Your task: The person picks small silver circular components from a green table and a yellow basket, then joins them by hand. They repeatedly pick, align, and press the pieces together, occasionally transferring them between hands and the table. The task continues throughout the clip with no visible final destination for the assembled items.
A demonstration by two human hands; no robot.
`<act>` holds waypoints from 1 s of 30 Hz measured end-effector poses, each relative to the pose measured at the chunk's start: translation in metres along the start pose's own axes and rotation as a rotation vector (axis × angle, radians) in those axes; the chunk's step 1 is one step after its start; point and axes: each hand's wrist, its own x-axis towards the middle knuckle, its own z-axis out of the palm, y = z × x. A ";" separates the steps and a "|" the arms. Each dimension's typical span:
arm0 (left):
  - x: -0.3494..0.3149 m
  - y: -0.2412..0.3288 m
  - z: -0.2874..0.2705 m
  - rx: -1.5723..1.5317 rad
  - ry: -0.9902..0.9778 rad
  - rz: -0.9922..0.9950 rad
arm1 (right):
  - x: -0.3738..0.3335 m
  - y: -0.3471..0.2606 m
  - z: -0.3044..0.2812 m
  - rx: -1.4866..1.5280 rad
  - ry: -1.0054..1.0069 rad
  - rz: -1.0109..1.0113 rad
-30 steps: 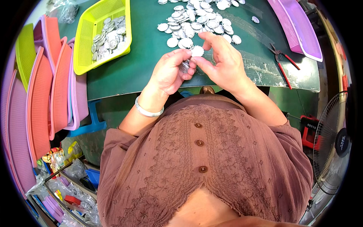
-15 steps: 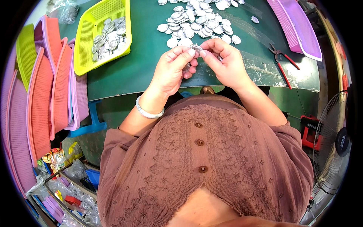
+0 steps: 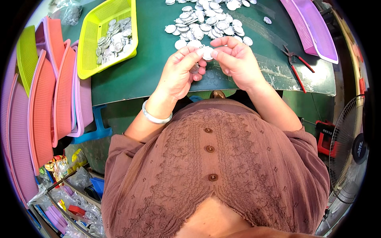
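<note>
Between my two hands, just above the table's near edge, is a round silvery metal disc (image 3: 207,53) with a scalloped rim. My left hand (image 3: 183,70) pinches its left side between thumb and forefinger, and another silvery disc (image 3: 195,68) shows within the curled lower fingers. My right hand (image 3: 238,62) has thumb and forefinger closed at the disc's right edge. Beyond my fingers lies a heap of similar discs (image 3: 206,27) on the green table (image 3: 154,59). To the left, a lime-green basket (image 3: 85,59) holds many more of them.
Red-handled pliers (image 3: 295,63) lie open on the table's right, below a purple basket (image 3: 311,29). One loose disc (image 3: 267,20) sits apart from the heap. Stacked pink and orange baskets (image 3: 41,111) stand at far left. A fan (image 3: 346,150) is at the right.
The disc between my hands has turned so its pale flat face now shows. My right fingers have spread slightly and shifted a little right.
</note>
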 end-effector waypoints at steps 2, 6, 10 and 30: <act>0.001 0.000 -0.001 -0.026 -0.008 -0.011 | 0.001 -0.002 0.004 -0.087 -0.010 -0.043; 0.001 0.004 -0.006 -0.165 0.021 0.010 | 0.010 0.007 -0.005 -0.491 0.025 -0.191; 0.004 0.003 -0.022 -0.257 -0.042 0.077 | 0.011 0.017 -0.002 -1.044 0.061 -0.415; 0.003 0.004 -0.016 -0.031 0.060 -0.020 | 0.015 0.020 -0.007 -0.876 0.057 -0.391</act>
